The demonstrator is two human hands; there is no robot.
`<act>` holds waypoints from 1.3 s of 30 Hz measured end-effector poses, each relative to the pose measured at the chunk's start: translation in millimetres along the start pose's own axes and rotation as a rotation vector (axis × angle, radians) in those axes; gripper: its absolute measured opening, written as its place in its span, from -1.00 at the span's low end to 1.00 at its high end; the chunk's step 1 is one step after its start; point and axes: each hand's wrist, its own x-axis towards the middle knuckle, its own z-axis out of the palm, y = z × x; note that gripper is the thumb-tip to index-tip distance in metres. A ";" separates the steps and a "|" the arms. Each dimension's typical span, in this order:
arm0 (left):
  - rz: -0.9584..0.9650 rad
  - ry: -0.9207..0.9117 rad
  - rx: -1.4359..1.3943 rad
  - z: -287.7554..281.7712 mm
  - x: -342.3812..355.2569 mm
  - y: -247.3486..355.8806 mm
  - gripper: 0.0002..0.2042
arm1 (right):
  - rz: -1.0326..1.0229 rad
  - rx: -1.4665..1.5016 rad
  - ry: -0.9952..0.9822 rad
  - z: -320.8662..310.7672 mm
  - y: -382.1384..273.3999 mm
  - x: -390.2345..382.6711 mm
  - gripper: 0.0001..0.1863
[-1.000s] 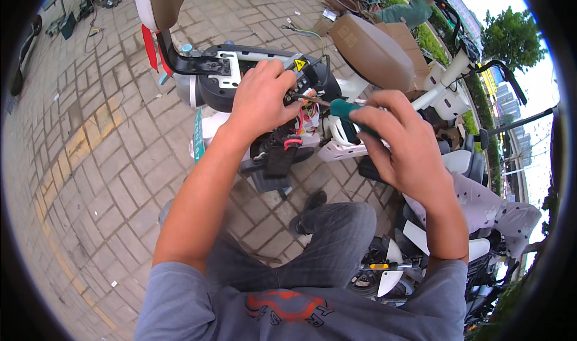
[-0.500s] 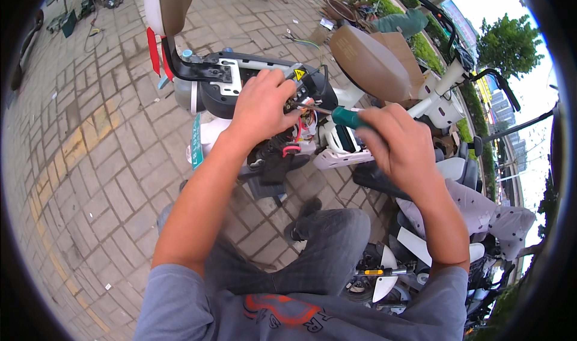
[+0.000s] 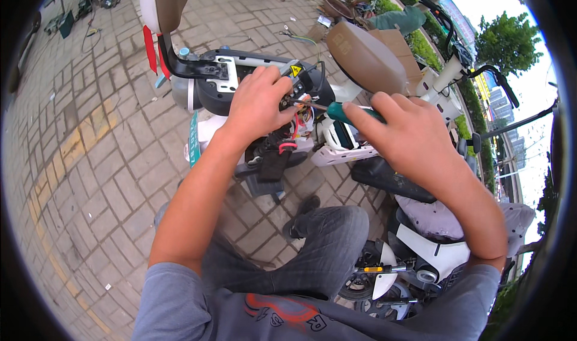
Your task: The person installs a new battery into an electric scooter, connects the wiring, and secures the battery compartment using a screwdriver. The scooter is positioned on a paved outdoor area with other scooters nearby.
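A screwdriver (image 3: 338, 111) with a green handle is gripped in my right hand (image 3: 413, 138), thumb and fingers around the handle. Its thin shaft points left, the tip at the dark fittings beside my left fingers; exactly what it touches is too small to tell. My left hand (image 3: 255, 102) lies over the opened body of an electric scooter (image 3: 211, 103), fingers curled at a black component. What those fingertips hold is hidden. A bundle of coloured wires (image 3: 305, 120) spills out just below the shaft, with a red cable (image 3: 287, 146) looped over black parts.
A brown seat (image 3: 368, 58) and a white handlebar column (image 3: 442, 91) stand beyond my right hand. Another brown-backed seat (image 3: 170, 7) rises at the upper left. Scooter parts with a yellow-marked shock absorber (image 3: 377, 269) lie at the lower right. Brick paving (image 3: 108, 185) spreads left.
My right hand has turned on the screwdriver handle, and its forearm has swung outward to the right. My left hand stays over the same part. The whole view has shifted slightly.
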 end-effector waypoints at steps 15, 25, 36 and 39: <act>-0.016 -0.059 -0.003 -1.0 2.4 3.2 -0.69 | 0.165 0.177 -0.198 1.0 -12.9 13.8 -0.64; 0.013 -0.132 -0.024 -12.1 -0.1 2.5 -0.61 | 0.212 0.282 0.000 6.5 -17.8 -14.5 -0.65; -0.009 -0.132 0.002 -8.9 -1.4 1.1 -0.62 | 0.245 0.341 0.052 21.7 -23.0 -17.5 -0.66; -0.001 -0.111 0.001 -5.9 -1.5 -0.1 -0.63 | 0.247 0.383 0.066 25.2 -24.3 -17.1 -0.68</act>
